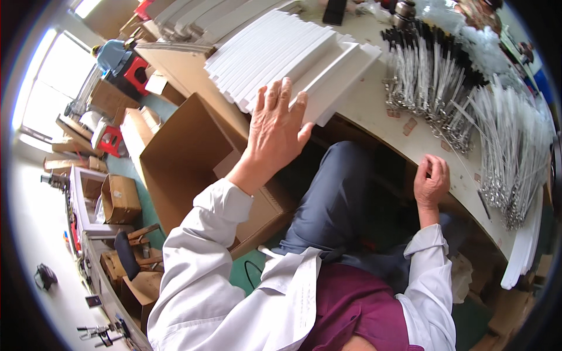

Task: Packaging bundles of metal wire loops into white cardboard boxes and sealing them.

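My left hand [275,126] is open, fingers spread, laid over the near end of a row of long, narrow white boxes [275,52] at the table's left part. Nothing shows gripped in it. At the table's front edge, my right hand [431,181] is closed with its fingers curled in; whether it holds anything is hidden. Beyond that hand lie bundles of thin wire-like pieces with metal looped ends, one bundle with black tips [424,76] and another with pale tips [512,146].
An open cardboard box [187,158] stands left of my knee, below the table [374,111]. A dark flat object [334,11] lies at the back. White strips [523,245] jut past the right edge. Far left, a person [114,55] is near red stools [136,75].
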Demonstrator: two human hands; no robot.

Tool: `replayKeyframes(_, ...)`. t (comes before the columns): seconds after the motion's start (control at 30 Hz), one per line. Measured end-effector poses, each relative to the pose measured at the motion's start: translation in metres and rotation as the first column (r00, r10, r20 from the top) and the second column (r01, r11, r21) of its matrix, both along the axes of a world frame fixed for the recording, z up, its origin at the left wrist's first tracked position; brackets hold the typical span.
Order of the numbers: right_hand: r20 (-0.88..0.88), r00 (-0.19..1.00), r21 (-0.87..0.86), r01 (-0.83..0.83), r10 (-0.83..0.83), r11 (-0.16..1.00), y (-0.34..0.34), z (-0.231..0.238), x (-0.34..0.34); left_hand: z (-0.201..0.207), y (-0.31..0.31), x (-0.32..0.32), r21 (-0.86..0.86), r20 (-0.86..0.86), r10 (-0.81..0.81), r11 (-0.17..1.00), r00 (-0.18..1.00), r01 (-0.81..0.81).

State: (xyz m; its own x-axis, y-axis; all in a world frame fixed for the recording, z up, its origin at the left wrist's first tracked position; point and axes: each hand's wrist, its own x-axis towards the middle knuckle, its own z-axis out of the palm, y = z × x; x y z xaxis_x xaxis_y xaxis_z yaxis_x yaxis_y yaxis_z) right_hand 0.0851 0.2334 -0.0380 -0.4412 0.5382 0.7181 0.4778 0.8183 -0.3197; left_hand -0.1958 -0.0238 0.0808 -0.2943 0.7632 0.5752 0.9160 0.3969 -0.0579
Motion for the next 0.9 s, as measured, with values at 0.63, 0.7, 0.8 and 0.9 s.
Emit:
replayKeyframes(0.63,-0.041,0.999,0.023,0.017,-0.016,1.000,-0.005,0.008,0.000,-0.025,0.032,-0.032,-0.126,-0.099,-0.095,0.989,0.991,0.082)
replayKeyframes(0.7,-0.048,0.999,0.008,0.006,-0.005,1.000,-0.004,0.007,0.000,-0.018,0.031,-0.033,-0.172,0.002,-0.044,0.984,0.999,0.044)
replayKeyframes(0.8,-0.049,0.999,0.018,0.002,-0.001,1.000,-0.005,0.011,0.000,-0.018,0.032,-0.038,-0.061,-0.231,-0.109,0.993,0.967,0.097)
replayKeyframes(0.9,-0.055,0.998,0.031,-0.006,0.008,1.000,-0.005,0.012,-0.001,-0.021,0.035,-0.038,-0.113,-0.095,-0.121,0.987,0.988,0.110)
